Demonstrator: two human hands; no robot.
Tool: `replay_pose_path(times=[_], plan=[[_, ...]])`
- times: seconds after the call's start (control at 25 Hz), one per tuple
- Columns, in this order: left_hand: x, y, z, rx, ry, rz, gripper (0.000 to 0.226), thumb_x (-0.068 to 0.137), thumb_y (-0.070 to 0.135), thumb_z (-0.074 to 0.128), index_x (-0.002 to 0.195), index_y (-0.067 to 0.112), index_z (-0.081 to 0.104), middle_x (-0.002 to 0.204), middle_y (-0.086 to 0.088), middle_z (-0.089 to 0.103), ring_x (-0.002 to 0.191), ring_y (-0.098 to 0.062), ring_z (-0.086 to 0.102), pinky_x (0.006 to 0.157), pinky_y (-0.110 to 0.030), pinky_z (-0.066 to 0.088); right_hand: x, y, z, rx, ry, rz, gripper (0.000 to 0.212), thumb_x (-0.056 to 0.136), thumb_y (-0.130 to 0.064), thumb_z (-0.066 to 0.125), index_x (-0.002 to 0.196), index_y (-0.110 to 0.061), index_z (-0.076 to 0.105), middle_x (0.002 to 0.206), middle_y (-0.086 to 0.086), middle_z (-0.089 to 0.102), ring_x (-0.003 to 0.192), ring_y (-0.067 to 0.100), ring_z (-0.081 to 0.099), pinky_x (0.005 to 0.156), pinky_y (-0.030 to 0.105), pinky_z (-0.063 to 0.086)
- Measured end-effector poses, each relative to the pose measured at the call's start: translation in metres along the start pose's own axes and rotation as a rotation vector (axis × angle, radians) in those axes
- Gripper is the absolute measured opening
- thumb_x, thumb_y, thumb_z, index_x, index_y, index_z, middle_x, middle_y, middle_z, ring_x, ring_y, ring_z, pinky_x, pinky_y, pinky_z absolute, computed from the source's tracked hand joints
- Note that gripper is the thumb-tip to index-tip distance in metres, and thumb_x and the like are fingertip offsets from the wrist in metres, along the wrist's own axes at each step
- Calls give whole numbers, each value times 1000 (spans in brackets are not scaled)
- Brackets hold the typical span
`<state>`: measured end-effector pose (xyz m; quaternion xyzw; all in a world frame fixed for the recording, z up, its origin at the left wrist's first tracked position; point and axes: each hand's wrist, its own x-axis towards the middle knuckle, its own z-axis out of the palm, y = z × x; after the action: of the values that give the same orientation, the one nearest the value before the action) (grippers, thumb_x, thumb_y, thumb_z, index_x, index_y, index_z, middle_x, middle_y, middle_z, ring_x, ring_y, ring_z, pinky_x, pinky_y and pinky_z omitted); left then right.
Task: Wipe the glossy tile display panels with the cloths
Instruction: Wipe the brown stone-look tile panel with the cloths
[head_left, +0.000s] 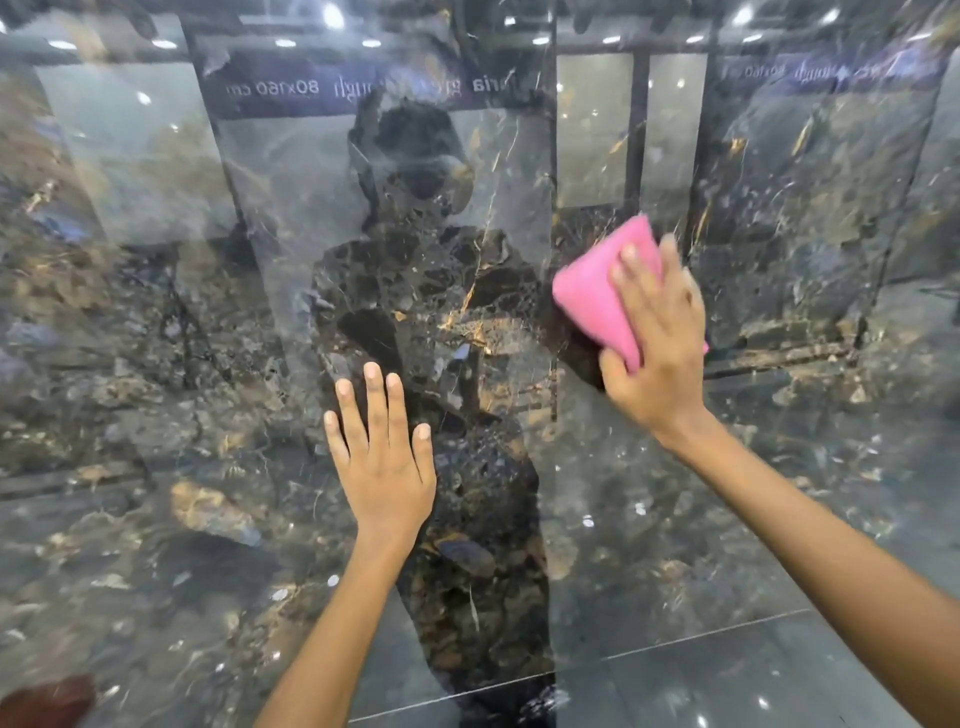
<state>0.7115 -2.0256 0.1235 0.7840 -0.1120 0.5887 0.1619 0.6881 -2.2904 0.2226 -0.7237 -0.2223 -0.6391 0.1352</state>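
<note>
A glossy dark marbled tile panel (208, 415) with gold veins fills the whole view right in front of me. A folded pink cloth (597, 291) lies flat against the panel at the right of centre. My right hand (660, 343) presses on the cloth with its fingers spread over it and the thumb under its lower edge. My left hand (382, 457) rests flat on the bare panel with straight fingers, lower and to the left of the cloth. It holds nothing.
The panel mirrors the showroom behind me: ceiling lights, other tile displays, a mirrored label strip (363, 85) and my own dark reflection. A reddish blur (47, 701) sits at the bottom left corner.
</note>
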Motion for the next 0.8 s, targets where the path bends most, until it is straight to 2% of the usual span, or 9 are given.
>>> replay_pose_path(times=[0.08,0.16,0.24,0.32,0.4,0.48,0.64,0.72,0.8], plan=[[-1,-3,-1,-33,-9,28,58,106,43,14,157,21,0,164,7,-9,151,-20,-8,122,-42,-3,17,-23,21,26,34,24,66,73,-1,53,138,2,42,141,25,47,138,37,35,116,48,29],[-1,-5,-2,-52,-20,52,59,105,46,12,157,22,2,164,7,-9,151,-22,-8,121,-45,-5,-41,-48,46,-57,-167,-349,63,74,-7,53,136,0,42,138,22,50,132,37,44,112,45,36],[-13,-5,-2,-34,-52,47,59,104,48,14,157,25,3,164,6,-9,151,-25,-10,119,-50,-9,-127,-58,46,-59,-509,-736,69,74,-5,61,140,-4,39,147,14,43,147,26,22,121,37,18],[-48,-6,2,6,-100,43,58,104,49,17,157,28,2,164,3,-10,150,-28,-11,116,-58,-5,-168,-48,28,-13,-708,-887,76,72,0,68,142,-5,37,152,8,40,150,19,5,122,35,9],[-92,-11,9,38,-162,74,59,104,50,15,157,28,-1,164,1,-11,150,-32,-9,111,-64,3,-147,-23,16,82,-591,-804,64,78,6,58,138,-3,41,151,7,39,149,19,14,122,35,13],[-120,-18,13,49,-190,89,59,105,50,15,157,27,-1,164,0,-10,149,-36,-2,107,-67,8,-92,9,-4,35,-366,-539,53,83,4,46,135,-4,45,151,7,38,145,16,26,121,33,19],[-125,-18,23,73,-118,62,60,105,49,19,157,27,-1,164,0,-10,150,-31,-11,114,-61,-5,-96,35,-14,-103,-156,54,73,79,-17,47,149,-17,26,158,10,23,150,19,6,121,44,10],[-125,-19,26,92,-94,65,62,104,49,21,157,26,-1,165,0,-9,150,-29,-11,115,-58,-7,-186,8,0,-191,-381,-115,83,83,-24,45,156,-17,6,164,1,1,150,22,-2,122,42,1],[-125,-20,26,93,-85,75,62,104,49,22,157,26,-1,164,1,-9,150,-29,-11,116,-57,-8,-253,-8,-4,-237,-709,-538,97,73,-18,51,156,-13,2,164,1,-6,150,22,-1,122,41,-4]])
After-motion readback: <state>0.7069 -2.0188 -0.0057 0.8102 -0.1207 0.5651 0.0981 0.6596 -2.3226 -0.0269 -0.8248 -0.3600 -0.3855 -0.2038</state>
